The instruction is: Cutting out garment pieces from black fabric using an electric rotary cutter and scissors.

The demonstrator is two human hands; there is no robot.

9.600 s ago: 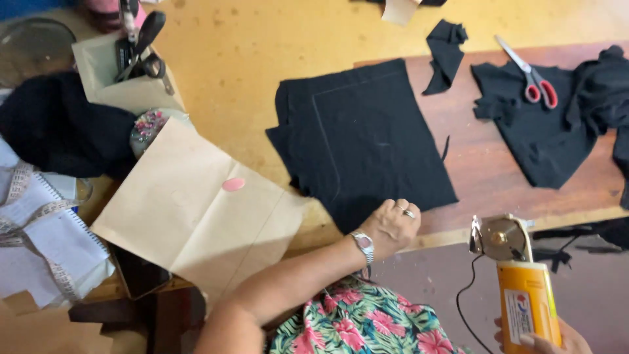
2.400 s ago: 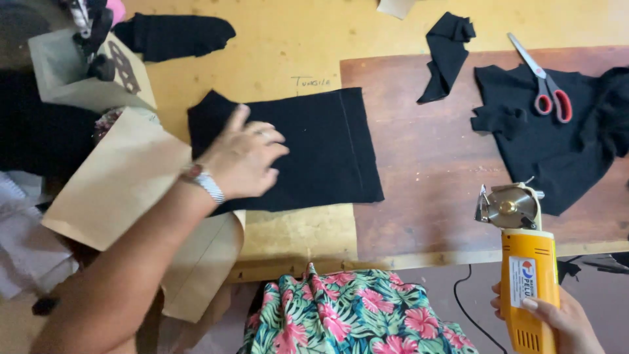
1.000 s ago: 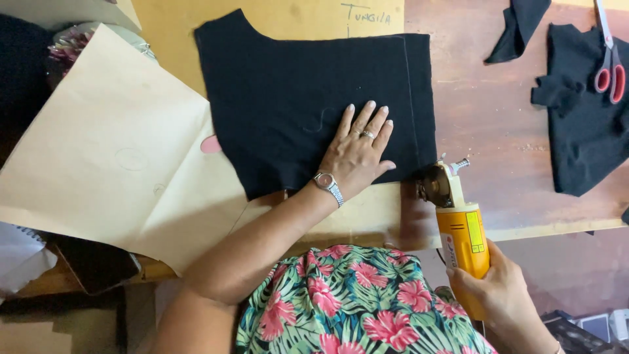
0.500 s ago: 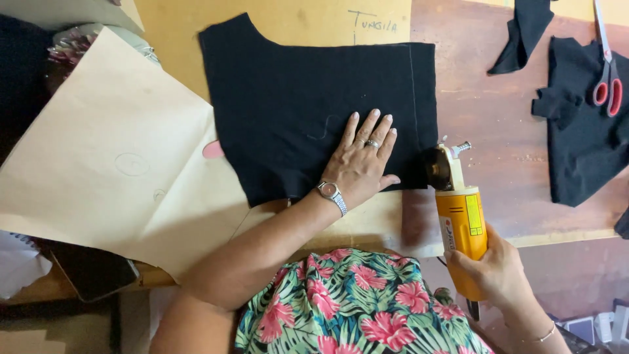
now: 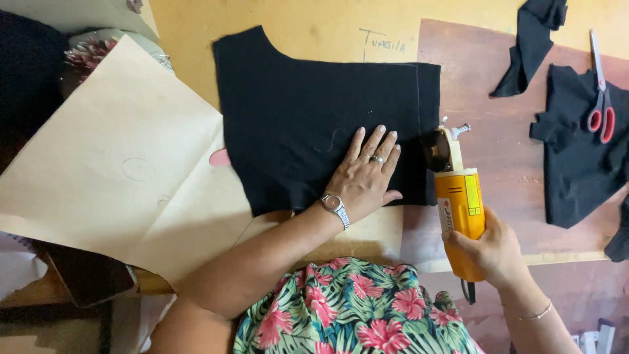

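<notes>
Here, the tabletop point(image 5: 295, 26), yellow board on your left and brown board on your right, carries everything.

Tan paper pattern point(image 5: 118, 170): lies flat on your left, its right edge tucked under the cloth.

Black fabric panel point(image 5: 314, 111): lies flat at centre, long axis running left to right, with a pale chalk line parallel to its right edge. That edge sits just left of the cutter's blade, so your right hand is the nearer one to it.

Electric rotary cutter point(image 5: 458, 210): yellow body, long axis pointing away from you, with the round blade at the far end touching the fabric's right margin.

Left hand point(image 5: 363, 174): flat and spread, fingers splayed, pressing the fabric down just left of the blade; it holds nothing.

Right hand point(image 5: 495, 252): grip wrapped closed around the cutter's near end.

Red-handled scissors point(image 5: 599, 92): rest on black offcuts, well apart at far right.
</notes>
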